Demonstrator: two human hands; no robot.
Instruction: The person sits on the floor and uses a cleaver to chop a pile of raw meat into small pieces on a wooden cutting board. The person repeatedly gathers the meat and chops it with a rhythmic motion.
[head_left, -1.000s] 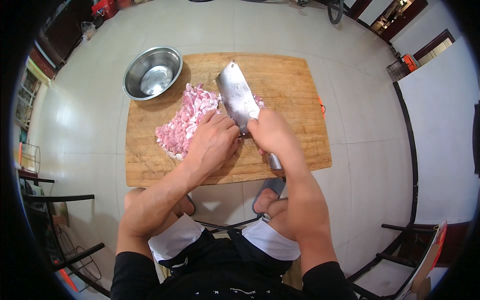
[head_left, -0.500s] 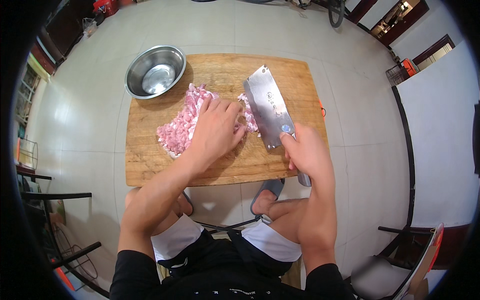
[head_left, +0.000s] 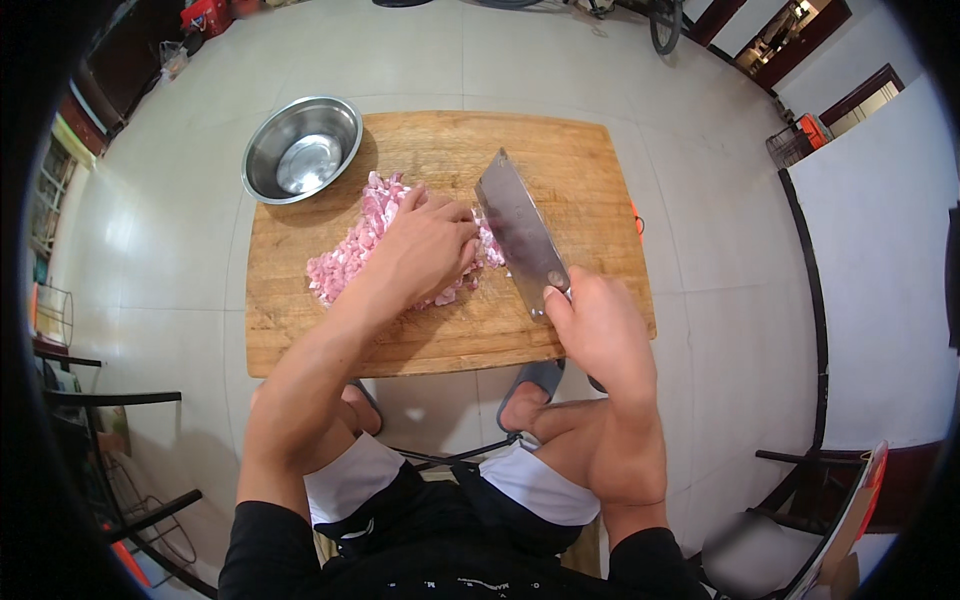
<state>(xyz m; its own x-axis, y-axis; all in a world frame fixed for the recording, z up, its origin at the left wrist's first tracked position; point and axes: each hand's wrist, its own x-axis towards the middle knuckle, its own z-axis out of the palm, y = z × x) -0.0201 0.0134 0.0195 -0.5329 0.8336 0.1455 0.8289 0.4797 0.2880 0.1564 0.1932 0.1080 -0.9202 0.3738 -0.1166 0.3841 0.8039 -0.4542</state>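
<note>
On a wooden cutting board (head_left: 560, 150) lies a pile of diced pink-and-white raw meat (head_left: 345, 258). My left hand (head_left: 428, 245) rests palm down over its right side, fingers bent onto the meat; the fingertips are partly hidden. My right hand (head_left: 605, 320) is closed round the handle of a broad cleaver (head_left: 522, 235). The blade slants up and to the left from my grip, close beside the left fingers. Small meat bits (head_left: 490, 245) lie between those fingers and the blade.
A steel bowl (head_left: 262, 160) stands at the board's far left corner. Pale floor tiles (head_left: 720, 220) surround the board. My slippered feet are below its near edge. Black metal frames (head_left: 120, 398) stand at the lower left, and a white panel (head_left: 880, 300) is on the right.
The cleaver has turned more edge-on, showing less of its broad face, and its tip sits slightly lower. My left hand stays bent over the meat, with a small shift of the fingers.
</note>
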